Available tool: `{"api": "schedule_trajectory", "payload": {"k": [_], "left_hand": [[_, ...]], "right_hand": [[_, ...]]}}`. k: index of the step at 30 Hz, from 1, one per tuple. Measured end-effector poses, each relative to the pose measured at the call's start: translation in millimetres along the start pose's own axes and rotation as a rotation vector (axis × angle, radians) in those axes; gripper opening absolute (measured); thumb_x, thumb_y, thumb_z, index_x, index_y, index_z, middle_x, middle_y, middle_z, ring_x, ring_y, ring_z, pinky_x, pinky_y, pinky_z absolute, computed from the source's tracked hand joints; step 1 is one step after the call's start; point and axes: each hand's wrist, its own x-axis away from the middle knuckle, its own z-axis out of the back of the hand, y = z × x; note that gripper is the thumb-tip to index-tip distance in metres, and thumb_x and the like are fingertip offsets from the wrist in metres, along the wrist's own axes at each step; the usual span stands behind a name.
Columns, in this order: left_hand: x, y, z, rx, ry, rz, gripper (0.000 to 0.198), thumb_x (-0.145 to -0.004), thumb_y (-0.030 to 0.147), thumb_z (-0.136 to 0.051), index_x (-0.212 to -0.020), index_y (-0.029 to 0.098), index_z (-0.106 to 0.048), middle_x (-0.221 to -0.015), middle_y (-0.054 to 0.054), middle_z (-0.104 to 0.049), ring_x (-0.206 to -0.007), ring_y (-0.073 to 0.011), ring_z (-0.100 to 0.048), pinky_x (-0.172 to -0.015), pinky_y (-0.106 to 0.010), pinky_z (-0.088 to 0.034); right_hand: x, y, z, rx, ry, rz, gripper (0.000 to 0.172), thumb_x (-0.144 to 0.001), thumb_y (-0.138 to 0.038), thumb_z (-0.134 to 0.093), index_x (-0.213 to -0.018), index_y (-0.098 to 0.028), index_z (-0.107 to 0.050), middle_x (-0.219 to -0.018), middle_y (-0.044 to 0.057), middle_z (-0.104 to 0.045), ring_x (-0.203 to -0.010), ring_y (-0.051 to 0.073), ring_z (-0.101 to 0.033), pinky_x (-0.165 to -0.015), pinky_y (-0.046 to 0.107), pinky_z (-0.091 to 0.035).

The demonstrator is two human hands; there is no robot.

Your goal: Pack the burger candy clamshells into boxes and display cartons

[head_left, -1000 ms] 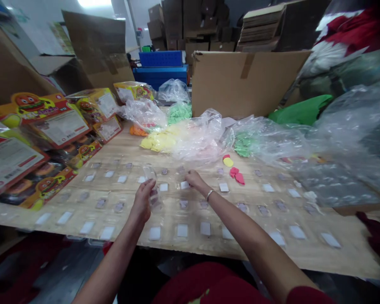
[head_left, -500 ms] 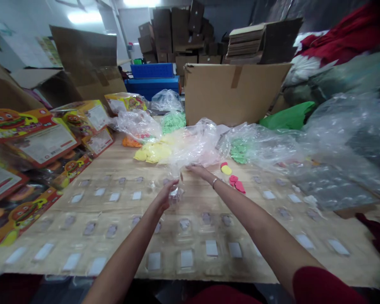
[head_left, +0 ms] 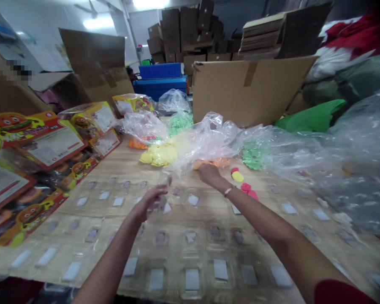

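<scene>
My left hand (head_left: pixel 150 200) hovers over the middle of the table with its fingers apart, slightly blurred, close to small clear plastic trays. My right hand (head_left: pixel 210 174) reaches forward, closed, to orange pieces (head_left: pixel 220 162) at the edge of a clear plastic bag (head_left: pixel 205 141). Its fingertips are hidden, so what they pinch cannot be made out. Yellow pieces (head_left: pixel 161 153) lie left of the bag and green pieces (head_left: pixel 252 154) to its right. A yellow disc (head_left: pixel 238 176) and pink pieces (head_left: pixel 248 191) rest beside my right forearm.
Rows of clear trays with white cards (head_left: pixel 192 279) or small greyish items (head_left: pixel 161 237) cover the table (head_left: pixel 126 162). Burger-printed packages (head_left: pixel 50 143) are stacked at left. A large cardboard box (head_left: pixel 250 90) stands behind the bags, and plastic sheeting (head_left: pixel 351 156) is heaped at right.
My left hand has drawn back to the left and opened, letting go of a clear item. My right hand has closed at the orange pieces, which now show more plainly. The view has shifted slightly.
</scene>
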Motion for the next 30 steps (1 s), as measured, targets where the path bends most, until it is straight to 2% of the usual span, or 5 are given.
{"api": "schedule_trajectory", "payload": {"k": [6, 15, 19, 23, 30], "left_hand": [[-13, -16, 12.6, -0.108, 0.072, 0.136, 0.053, -0.056, 0.05, -0.076, -0.1, 0.022, -0.072, -0.079, -0.003, -0.064, -0.059, -0.0145, -0.051, -0.051, -0.022, -0.032], [-13, 13, 10.9, -0.266, -0.106, 0.078, 0.055, -0.054, 0.045, -0.081, -0.103, 0.021, -0.072, -0.096, -0.005, -0.067, -0.076, -0.0182, -0.057, -0.061, -0.024, -0.041], [22, 6, -22.1, -0.15, -0.049, -0.078, 0.062, -0.064, 0.06, -0.072, -0.111, 0.021, -0.064, -0.104, -0.004, -0.065, -0.088, -0.0202, -0.059, -0.073, -0.027, -0.045], [56, -19, -69.3, -0.009, 0.066, -0.202, 0.066, -0.065, 0.068, -0.07, -0.103, 0.015, -0.062, -0.092, -0.006, -0.064, -0.089, -0.0213, -0.059, -0.079, -0.031, -0.045], [64, -43, -91.5, 0.078, -0.044, 0.012, 0.077, -0.053, 0.05, -0.085, -0.115, 0.019, -0.053, -0.094, -0.005, -0.063, -0.09, -0.0226, -0.06, -0.066, -0.028, -0.044]], "right_hand": [[69, -9, -45, 0.263, -0.234, 0.445, 0.026, -0.087, -0.02, -0.061, -0.112, -0.017, -0.068, -0.118, 0.014, -0.063, -0.113, 0.025, -0.056, -0.093, 0.034, -0.044], [81, -36, -51, 0.309, -0.075, 0.237, 0.022, -0.092, -0.025, -0.055, -0.106, -0.01, -0.064, -0.114, 0.018, -0.059, -0.104, 0.027, -0.058, -0.082, 0.034, -0.048], [107, -66, -42, -0.214, -0.049, 0.317, 0.043, -0.086, -0.046, -0.067, -0.114, -0.015, -0.057, -0.107, 0.009, -0.061, -0.095, 0.019, -0.058, -0.081, 0.03, -0.048], [137, -80, -46, -0.784, -0.058, 0.16, 0.055, -0.067, -0.053, -0.08, -0.1, -0.018, -0.054, -0.082, -0.003, -0.054, -0.07, 0.012, -0.05, -0.063, 0.025, -0.043], [169, -52, -33, -0.833, -0.13, 0.115, 0.035, -0.071, -0.04, -0.076, -0.09, -0.017, -0.057, -0.074, -0.005, -0.049, -0.065, 0.01, -0.045, -0.059, 0.024, -0.038]]}}
